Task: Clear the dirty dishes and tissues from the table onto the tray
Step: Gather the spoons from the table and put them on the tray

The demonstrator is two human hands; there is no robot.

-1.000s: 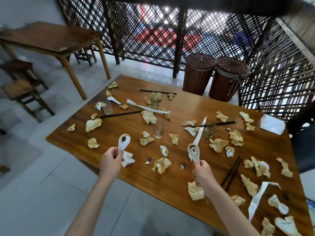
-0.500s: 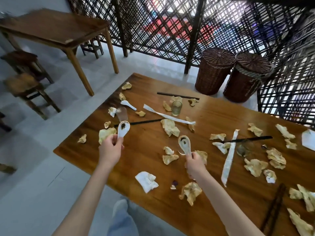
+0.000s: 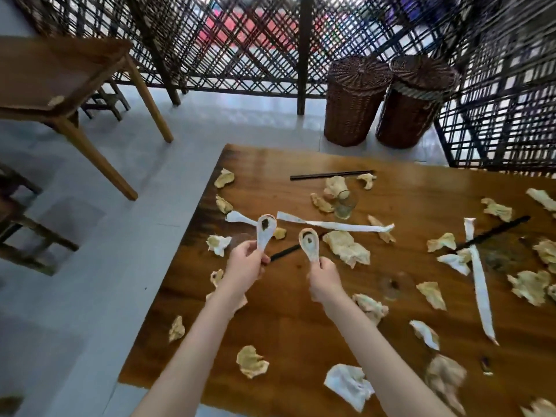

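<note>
My left hand [image 3: 245, 263] grips a white ceramic spoon [image 3: 265, 229] with dark residue in its bowl, held upright above the wooden table [image 3: 301, 332]. Close beside it, my right hand [image 3: 326, 278] holds a second dirty white spoon [image 3: 310, 243]. A third white spoon [image 3: 239, 218] lies on the table just beyond them. Several stained, crumpled tissues lie scattered about, one [image 3: 346, 246] right of the spoons and a whiter one [image 3: 350, 385] near the front edge. A small glass [image 3: 344, 204] stands further back. No tray is in view.
Black chopsticks [image 3: 328, 175] lie near the far edge, another pair [image 3: 493, 231] to the right, with long white paper strips [image 3: 334, 224] between. Two wicker baskets [image 3: 355, 100] stand behind the table. Another wooden table [image 3: 54, 82] and stools are on the left.
My view has swung left and nearer to the table's left end. Both hands, each still holding its spoon, have come closer together and now hover over the third spoon's area.
</note>
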